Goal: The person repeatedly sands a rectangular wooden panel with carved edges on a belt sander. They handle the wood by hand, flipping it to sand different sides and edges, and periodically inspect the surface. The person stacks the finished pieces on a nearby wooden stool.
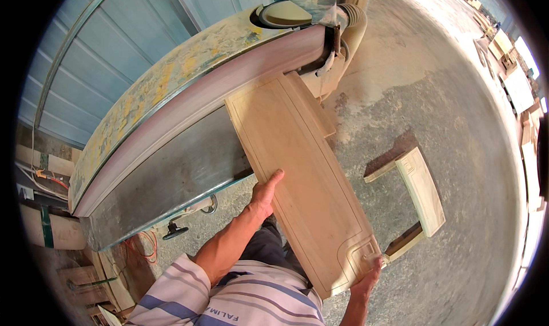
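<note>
A long wooden panel [303, 177] with grooved border lines and a carved square motif at its near end lies slantwise in front of me. My left hand [266, 192] grips its left edge, thumb on top and fingers hidden beneath. My right hand [369, 280] is closed round the near right corner, beside the carved motif. The panel's far end meets the pinkish sanding belt [200, 106] of a long edge sander and lies over the end of its grey metal table [166, 166].
Yellow-stained, dusty housing [171, 69] tops the sander, with a ribbed hose [350, 23] at its far end. A wooden piece with legs [421, 192] stands on the concrete floor to the right. A black handwheel [174, 231] sits under the table. Wood pieces [514, 86] line the far right.
</note>
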A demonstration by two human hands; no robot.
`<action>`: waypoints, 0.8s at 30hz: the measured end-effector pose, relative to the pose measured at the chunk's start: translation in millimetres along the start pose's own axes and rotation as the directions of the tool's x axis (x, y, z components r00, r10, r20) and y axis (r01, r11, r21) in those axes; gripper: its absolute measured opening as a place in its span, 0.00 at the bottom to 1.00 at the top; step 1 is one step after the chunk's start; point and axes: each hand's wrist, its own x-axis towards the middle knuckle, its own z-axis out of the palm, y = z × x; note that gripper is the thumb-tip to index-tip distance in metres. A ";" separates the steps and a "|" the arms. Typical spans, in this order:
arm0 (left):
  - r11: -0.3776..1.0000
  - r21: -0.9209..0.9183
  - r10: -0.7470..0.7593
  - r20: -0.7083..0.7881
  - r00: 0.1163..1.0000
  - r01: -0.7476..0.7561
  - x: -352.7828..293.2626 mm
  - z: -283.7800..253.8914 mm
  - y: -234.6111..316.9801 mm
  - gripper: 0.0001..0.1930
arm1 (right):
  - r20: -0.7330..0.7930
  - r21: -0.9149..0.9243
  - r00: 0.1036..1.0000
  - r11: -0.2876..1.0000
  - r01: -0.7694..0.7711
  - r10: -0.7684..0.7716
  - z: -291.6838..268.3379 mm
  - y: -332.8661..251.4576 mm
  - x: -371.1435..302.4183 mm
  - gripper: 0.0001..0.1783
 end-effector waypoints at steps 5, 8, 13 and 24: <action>0.999 0.034 -0.010 -0.031 0.999 0.011 0.8 -0.8 -0.6 0.33 | 0.009 0.020 1.000 1.000 -0.007 0.007 -1.5 1.7 1.8 0.31; 1.000 0.029 -0.011 -0.018 1.000 0.011 1.8 -1.2 -1.9 0.33 | 0.044 0.014 0.999 1.000 0.012 -0.013 -2.0 1.4 1.4 0.30; 0.999 0.035 -0.020 -0.009 1.000 0.021 4.1 -2.0 -1.9 0.31 | 0.088 -0.032 0.996 0.999 0.025 -0.022 -4.8 -1.0 -0.9 0.29; 1.000 0.013 0.014 -0.006 1.000 -0.014 -14.2 1.4 -20.1 0.32 | 0.121 -0.063 0.992 0.997 0.034 -0.027 -12.4 -15.3 -15.6 0.28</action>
